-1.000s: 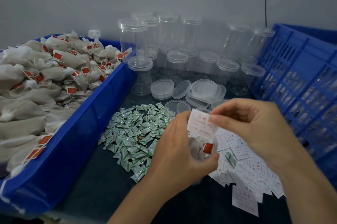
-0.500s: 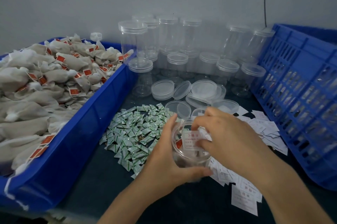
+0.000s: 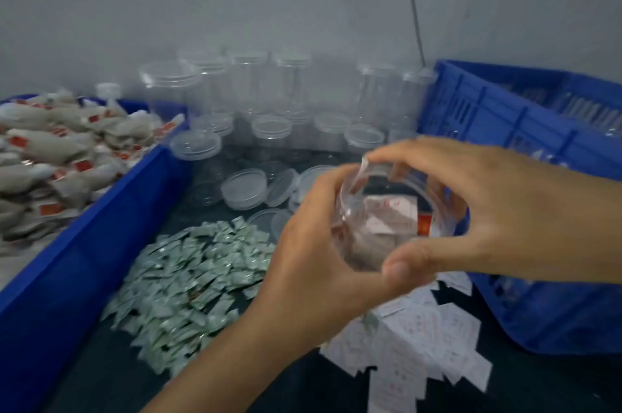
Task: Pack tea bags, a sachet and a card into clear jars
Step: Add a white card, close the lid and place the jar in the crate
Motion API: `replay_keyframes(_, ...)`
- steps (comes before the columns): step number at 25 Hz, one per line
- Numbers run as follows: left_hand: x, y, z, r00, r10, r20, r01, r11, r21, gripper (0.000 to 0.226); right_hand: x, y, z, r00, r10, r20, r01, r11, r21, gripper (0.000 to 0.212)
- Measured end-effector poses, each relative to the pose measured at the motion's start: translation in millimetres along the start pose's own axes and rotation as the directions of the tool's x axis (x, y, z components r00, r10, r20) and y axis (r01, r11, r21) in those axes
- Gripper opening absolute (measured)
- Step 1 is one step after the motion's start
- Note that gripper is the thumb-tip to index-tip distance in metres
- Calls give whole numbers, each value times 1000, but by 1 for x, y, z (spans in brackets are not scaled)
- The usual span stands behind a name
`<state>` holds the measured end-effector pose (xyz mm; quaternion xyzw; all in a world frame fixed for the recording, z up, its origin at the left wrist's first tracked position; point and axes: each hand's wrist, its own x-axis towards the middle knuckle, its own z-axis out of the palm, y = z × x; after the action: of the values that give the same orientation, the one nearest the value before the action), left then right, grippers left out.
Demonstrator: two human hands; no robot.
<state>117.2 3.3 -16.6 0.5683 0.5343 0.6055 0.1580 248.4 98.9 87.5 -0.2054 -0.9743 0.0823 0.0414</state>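
My left hand [image 3: 313, 264] grips a clear jar [image 3: 356, 244], lifted and tilted towards me above the table. Inside it I see tea bags with a red tag and a white card [image 3: 387, 214]. My right hand [image 3: 488, 210] curls its fingers and thumb round a clear lid [image 3: 380, 170] at the jar's mouth. The picture is blurred, so how the lid sits is unclear. A heap of small green sachets [image 3: 195, 284] lies left of my hands. Loose white cards [image 3: 420, 338] lie under my right wrist.
A blue bin [image 3: 101, 261] full of tea bags [image 3: 50, 156] fills the left side. A blue slatted crate [image 3: 538, 150] stands at the right. Empty lidded jars [image 3: 269, 93] line the back wall, with loose lids [image 3: 244, 188] in front of them.
My right hand pushed the card into the jar, then came over the jar's mouth with a lid. The jar rose and moved right in my left hand.
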Motion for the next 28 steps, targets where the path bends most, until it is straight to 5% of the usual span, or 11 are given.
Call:
replay_keyframes(5,113,42,52,992,126,21,-120,974,-192,67,4,51,-78,920,26,-390,-29,1000,-3,79)
replay_keyframes(9,189,47,104,983,150,102,-118,957,-263,35,20,132,-126,841,190,-507,-181,981,67,85)
replay_keyframes(14,229,7,150,961,26,275,-49,996,76,42,38,235,-142,635,478,-608,-510,850,135,68)
replay_keyframes(17,233,-19,159,934,-80,349,18,984,177,67,48,270,-121,627,548,-554,-580,803,138,73)
replay_keyframes(21,227,-34,160,922,-126,366,132,991,9,85,52,287,-93,741,607,-287,-563,795,226,60)
replay_keyframes(24,224,-33,160,933,-120,339,124,992,10,82,55,289,-83,819,566,-90,-557,823,108,56)
replay_keyframes(28,220,-30,158,936,-125,328,120,992,33,78,58,284,-77,806,592,-19,-591,806,44,52)
